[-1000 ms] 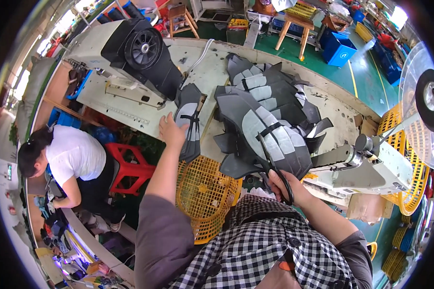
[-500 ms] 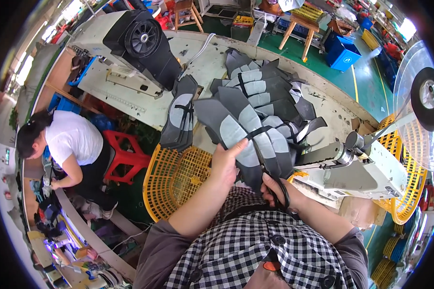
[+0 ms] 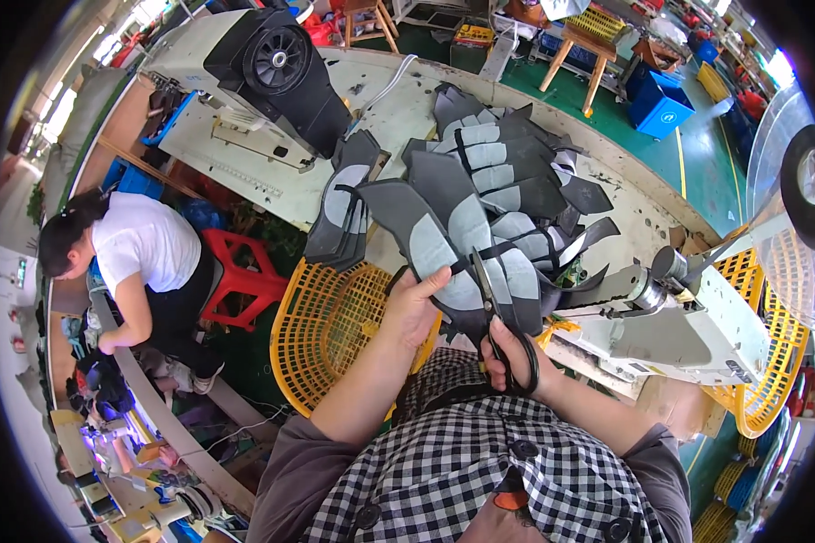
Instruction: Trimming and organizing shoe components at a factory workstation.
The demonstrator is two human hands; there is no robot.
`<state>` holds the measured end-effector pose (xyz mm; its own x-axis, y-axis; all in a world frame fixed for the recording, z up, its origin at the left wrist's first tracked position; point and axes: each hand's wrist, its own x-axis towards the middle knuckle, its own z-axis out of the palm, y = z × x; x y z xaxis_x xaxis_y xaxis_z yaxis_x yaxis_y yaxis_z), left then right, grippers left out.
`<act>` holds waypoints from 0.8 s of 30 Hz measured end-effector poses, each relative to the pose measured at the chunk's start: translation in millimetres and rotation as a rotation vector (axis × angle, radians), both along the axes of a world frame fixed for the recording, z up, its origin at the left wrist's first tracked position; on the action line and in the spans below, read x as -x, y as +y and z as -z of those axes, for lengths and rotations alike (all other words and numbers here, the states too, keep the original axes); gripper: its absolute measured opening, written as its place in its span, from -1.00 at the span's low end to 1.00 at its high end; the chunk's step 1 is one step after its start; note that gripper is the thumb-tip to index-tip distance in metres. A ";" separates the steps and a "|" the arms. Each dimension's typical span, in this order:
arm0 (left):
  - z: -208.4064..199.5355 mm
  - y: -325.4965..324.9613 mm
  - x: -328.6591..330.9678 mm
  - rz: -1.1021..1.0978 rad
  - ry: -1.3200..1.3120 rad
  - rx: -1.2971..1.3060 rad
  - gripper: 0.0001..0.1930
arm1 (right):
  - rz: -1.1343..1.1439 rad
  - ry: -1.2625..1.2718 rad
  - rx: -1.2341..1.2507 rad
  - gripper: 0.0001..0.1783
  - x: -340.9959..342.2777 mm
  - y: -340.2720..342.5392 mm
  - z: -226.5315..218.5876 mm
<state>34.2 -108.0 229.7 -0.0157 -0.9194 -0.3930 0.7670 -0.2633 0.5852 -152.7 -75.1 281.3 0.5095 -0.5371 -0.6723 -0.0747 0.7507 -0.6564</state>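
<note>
My left hand (image 3: 414, 309) is closed on the edge of a bundle of flat black and grey fabric pieces (image 3: 436, 241), with the thumb lying on top. A dark band (image 3: 493, 247) runs around the bundle's middle. Black-handled scissors (image 3: 532, 360) are gripped in my right hand (image 3: 509, 351). Their metal blades point away from me over the bundle, and the tips reach the band; whether they have cut it cannot be seen. Just beyond lies a heap of similar banded bundles (image 3: 491, 154), and another bundle (image 3: 342, 195) rests to the left.
A sewing machine (image 3: 254, 77) stands at the far left of the pale worktable (image 3: 385, 90); another machine (image 3: 688, 335) is at right. Yellow baskets (image 3: 312, 362) sit below the table's near edge. A person (image 3: 149, 253) works at left, beside a red stool (image 3: 243, 281).
The scissors have moved forward, so their blades now show over the bundle up to the band. My left hand has shifted slightly left and nearer with the bundle.
</note>
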 end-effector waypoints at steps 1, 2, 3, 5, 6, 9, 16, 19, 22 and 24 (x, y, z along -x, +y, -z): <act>1.0 2.0 -2.6 0.035 -0.006 0.035 -0.52 | -0.027 0.070 0.145 -0.38 3.6 3.7 -2.2; 0.6 2.3 -6.1 0.035 -0.004 0.035 -0.52 | -0.053 0.141 0.290 -0.39 9.0 6.0 -4.6; -1.7 1.5 -9.8 0.068 -0.019 0.056 -0.51 | -0.044 0.206 0.237 -0.38 15.6 4.2 -11.7; -12.7 1.0 -11.7 0.110 -0.042 0.084 -0.47 | -0.095 0.245 0.108 -0.35 33.2 -8.6 -17.0; -12.6 1.5 -10.4 0.106 -0.041 0.084 -0.47 | -0.099 0.246 0.108 -0.35 38.0 -10.7 -14.8; -4.3 1.9 -4.1 0.055 -0.297 0.110 -0.34 | -0.315 0.248 0.085 -0.33 41.6 -14.5 -12.9; -0.9 14.2 -17.8 0.183 -0.099 0.057 -0.41 | -0.392 0.153 0.090 -0.28 56.3 -13.2 -11.9; 2.3 18.0 -19.0 0.180 0.050 0.075 -0.50 | -0.447 0.139 0.058 -0.27 55.0 -17.7 -9.9; 12.7 19.0 -25.6 0.220 0.103 0.104 -0.47 | -0.429 0.085 0.048 -0.27 42.6 -14.8 -3.8; 12.4 19.4 -30.7 0.238 0.160 0.084 -0.48 | -0.407 0.039 0.046 -0.27 39.7 -14.9 2.3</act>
